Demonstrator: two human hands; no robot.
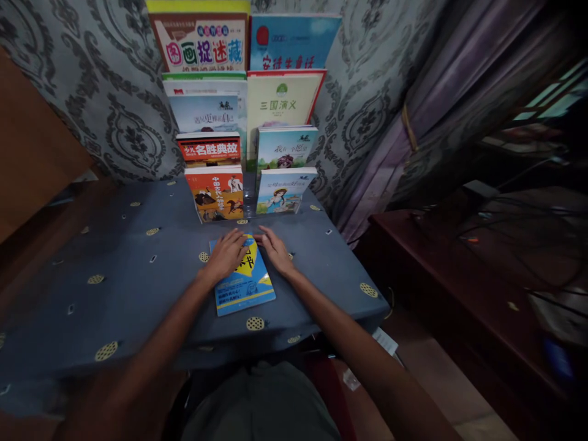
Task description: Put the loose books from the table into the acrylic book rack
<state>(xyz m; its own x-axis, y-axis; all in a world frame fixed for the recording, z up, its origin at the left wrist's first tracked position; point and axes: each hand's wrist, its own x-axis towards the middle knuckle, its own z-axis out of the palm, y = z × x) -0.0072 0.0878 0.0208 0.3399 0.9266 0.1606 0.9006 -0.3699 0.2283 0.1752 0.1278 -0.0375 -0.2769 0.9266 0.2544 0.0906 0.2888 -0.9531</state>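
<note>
A blue book (245, 293) with a yellow patch on its cover lies flat on the table. My left hand (228, 253) rests on its upper left part, fingers stretched out over the cover. Beside the book's upper right edge is my right hand (275, 250), fingers extended with the tips by the cover's corner; whether they touch it I cannot tell. Behind the hands stand two columns of upright books. Nearest are an orange book (215, 195) on the left and a light blue book (282, 191) with a girl on its cover on the right.
The table (179, 306) has a grey-blue cloth with pineapple prints. Taller books, including a brown one (202, 43) and a blue one (294, 40), lean near the patterned wall covering (367, 92). A purple curtain (390, 141) and a dark red cabinet (413, 257) with cables are to the right.
</note>
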